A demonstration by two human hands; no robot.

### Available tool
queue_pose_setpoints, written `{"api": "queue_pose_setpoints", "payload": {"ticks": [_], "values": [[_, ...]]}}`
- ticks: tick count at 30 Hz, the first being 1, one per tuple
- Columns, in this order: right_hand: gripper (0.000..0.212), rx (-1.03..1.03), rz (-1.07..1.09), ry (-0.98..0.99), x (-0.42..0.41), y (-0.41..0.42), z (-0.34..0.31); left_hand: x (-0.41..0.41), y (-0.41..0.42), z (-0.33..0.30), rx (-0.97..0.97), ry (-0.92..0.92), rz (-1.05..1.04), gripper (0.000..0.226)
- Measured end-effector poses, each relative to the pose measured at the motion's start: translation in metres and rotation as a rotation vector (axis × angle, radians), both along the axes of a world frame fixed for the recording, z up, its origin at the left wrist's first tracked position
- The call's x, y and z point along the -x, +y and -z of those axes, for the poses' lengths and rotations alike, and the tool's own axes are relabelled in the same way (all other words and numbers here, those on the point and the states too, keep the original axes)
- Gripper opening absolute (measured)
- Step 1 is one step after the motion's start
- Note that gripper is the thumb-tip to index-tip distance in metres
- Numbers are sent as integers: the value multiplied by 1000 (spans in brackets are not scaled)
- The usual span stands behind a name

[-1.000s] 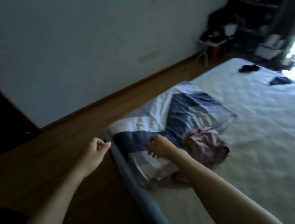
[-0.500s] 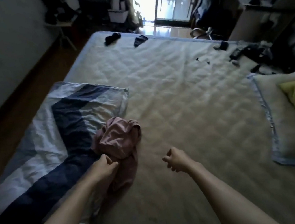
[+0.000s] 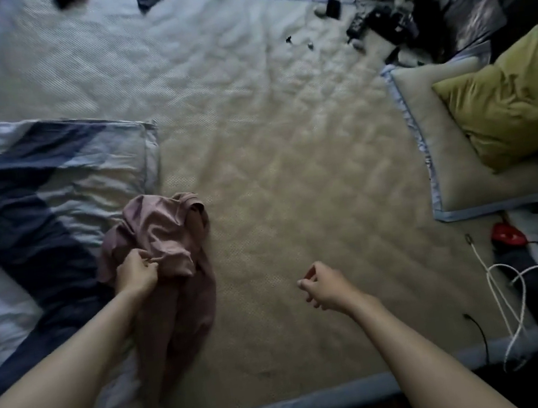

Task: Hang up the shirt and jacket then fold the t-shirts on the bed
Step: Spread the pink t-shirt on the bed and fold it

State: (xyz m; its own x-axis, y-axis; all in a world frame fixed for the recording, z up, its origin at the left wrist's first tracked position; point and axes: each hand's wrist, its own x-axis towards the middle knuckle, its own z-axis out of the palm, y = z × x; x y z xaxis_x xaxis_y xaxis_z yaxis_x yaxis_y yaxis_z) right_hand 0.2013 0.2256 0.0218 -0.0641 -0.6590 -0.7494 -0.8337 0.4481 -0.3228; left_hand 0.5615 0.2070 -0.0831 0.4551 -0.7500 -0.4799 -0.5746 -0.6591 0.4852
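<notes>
Pink fabric, a crumpled t-shirt [image 3: 162, 239], is lying at lower left of centre on the bed [image 3: 271, 155], partly overlapping a blue-and-white striped duvet [image 3: 27, 189] at the left. The left hand [image 3: 135, 274] is pinching the t-shirt's near edge with curled fingers. The right hand [image 3: 324, 286] is hovering over bare mattress at lower centre, fingers loosely curled and holding nothing. At the right, a yellow-green cushion [image 3: 506, 104] is resting on a pale pillow [image 3: 457, 177].

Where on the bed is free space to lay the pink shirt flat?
The bare mattress between the quilt and the pillows, ahead of the right hand. Crowded: the cables near right, small clutter far right.
</notes>
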Motion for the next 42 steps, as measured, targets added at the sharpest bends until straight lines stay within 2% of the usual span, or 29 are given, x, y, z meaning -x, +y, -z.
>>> {"api": "queue_pose_setpoints", "payload": {"ticks": [6, 9, 11, 16, 18, 20, 23, 25, 27, 29, 30, 32, 34, 38, 40, 42], "values": [[19, -2, 22, -58, -25, 18, -1, 4, -18, -2, 102, -563, 743, 41], [19, -9, 14, -90, -26, 27, 1, 22, -26, 5, 55, -588, 1110, 49], [19, -16, 35, -101, -21, 31, 4, 30, -29, 12, -60, -594, 1216, 46], [21, -31, 56, -99, -1, 34, 6, 47, -28, 19, -243, -689, 1192, 31], [23, -38, 54, -115, 5, 32, 5, 54, -26, 6, -266, -633, 1189, 30], [23, -38, 46, -116, 8, 27, 5, 63, -31, -17, -263, -475, 1170, 33], [23, 7, 42, -167, 2, 14, -7, 81, -50, -77, -136, -134, 1113, 34], [28, 75, 82, -310, -10, 1, -29, 94, -64, -131, -12, 21, 1053, 34], [38, 152, 143, -551, -27, -12, -63, 110, -72, -188, 99, 149, 986, 17], [47, 214, 173, -814, -45, -22, -104, 126, -72, -238, 167, 332, 903, 13], [47, 266, 183, -892, -51, -26, -123, 131, -70, -259, 181, 414, 864, 14], [39, 432, 181, -916, -55, -34, -151, 140, -65, -298, 205, 505, 812, 16], [36, 571, 126, -833, -48, -41, -172, 145, -61, -329, 235, 524, 779, 16], [41, 560, -90, -723, -18, -45, -203, 148, -52, -374, 316, 447, 750, 21], [47, 440, -213, -680, -4, -44, -217, 148, -47, -392, 344, 414, 726, 28], [66, 196, -258, -637, 8, -44, -225, 147, -44, -408, 390, 367, 714, 32]]}}
